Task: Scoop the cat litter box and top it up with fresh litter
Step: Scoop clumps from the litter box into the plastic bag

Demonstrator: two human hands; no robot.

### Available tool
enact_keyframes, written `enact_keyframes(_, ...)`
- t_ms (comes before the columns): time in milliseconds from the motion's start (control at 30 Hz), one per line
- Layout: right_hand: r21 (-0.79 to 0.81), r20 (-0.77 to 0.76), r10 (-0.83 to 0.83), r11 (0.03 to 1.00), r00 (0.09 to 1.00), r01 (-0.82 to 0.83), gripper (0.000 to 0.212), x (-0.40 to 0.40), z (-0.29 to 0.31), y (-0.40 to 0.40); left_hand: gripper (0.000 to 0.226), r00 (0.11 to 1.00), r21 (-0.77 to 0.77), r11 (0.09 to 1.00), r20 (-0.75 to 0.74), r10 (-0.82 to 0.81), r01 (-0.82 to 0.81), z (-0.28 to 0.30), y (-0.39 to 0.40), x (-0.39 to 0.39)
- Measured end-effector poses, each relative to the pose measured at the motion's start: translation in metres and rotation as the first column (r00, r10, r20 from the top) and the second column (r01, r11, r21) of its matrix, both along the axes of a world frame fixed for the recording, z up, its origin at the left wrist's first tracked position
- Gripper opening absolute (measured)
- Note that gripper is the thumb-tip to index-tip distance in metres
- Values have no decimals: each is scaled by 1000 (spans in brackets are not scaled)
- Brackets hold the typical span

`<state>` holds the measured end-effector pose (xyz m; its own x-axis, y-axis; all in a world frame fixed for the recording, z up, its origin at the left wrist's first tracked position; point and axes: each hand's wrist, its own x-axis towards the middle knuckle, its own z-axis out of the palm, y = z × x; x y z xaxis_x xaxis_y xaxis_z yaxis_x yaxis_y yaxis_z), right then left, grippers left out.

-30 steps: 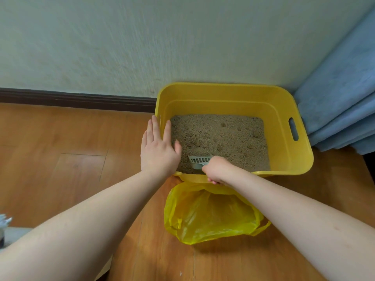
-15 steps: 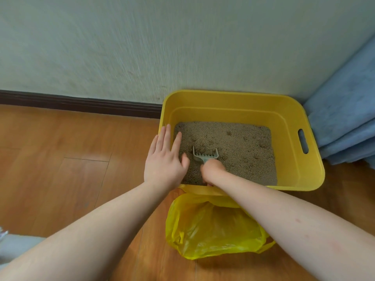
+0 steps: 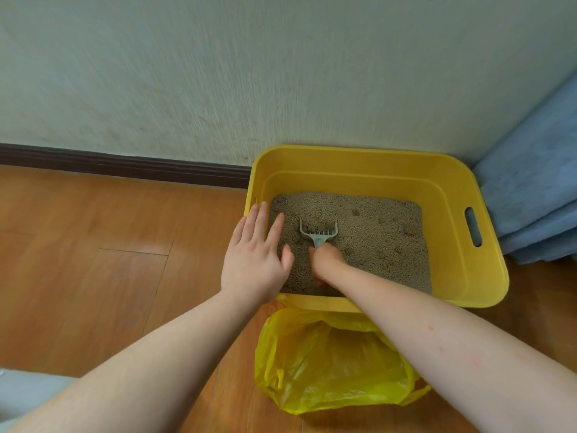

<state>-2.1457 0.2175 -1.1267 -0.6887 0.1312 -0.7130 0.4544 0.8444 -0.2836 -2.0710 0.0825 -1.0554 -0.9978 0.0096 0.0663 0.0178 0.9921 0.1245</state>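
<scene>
Since a second ago, the scoop (image 3: pixel 318 234) is pushing farther from the near edge of the yellow litter box (image 3: pixel 487 245), gathering clumps. Scooping is underway. Left hand (image 3: pixel 256 260) is lying flat, bracing the box's left rim; right hand (image 3: pixel 326 260) is gripping the scoop's handle. Next comes lifting, sifting, and tipping into the yellow bag (image 3: pixel 331 364) by the box's near edge.

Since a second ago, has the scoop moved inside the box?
Yes. The scoop has moved from the near rim of the litter box out over the litter, toward the far wall.
</scene>
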Motion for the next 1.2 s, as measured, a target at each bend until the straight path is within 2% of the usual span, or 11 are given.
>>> enact_keyframes(100, -44, -81, -68, 997, 994, 65, 40, -10, 2, 2, 63, 1000, 24, 1000, -2, 15, -15, 0, 0, -1)
enact_keyframes(233, -118, -172, -38, 993, 984, 18, 38, -7, 8, 10, 64, 1000, 32, 999, -2, 30, -30, 0, -1, -1)
enact_keyframes(433, -200, -286, -109, 978, 952, 52, 33, 5, 11, 27, 64, 999, 34, 999, 14, 32, -32, 2, -1, -1)
enact_keyframes(1000, -42, -354, 110, 990, 929, -134, 27, 49, 48, 65, 66, 999, 28, 999, 21, 40, -41, 1, -2, -1)
enact_keyframes(1200, -61, -363, 93, 990, 927, -123, 28, 55, 54, 68, 65, 999, 16, 999, 30, 38, -38, 1, -3, -1)
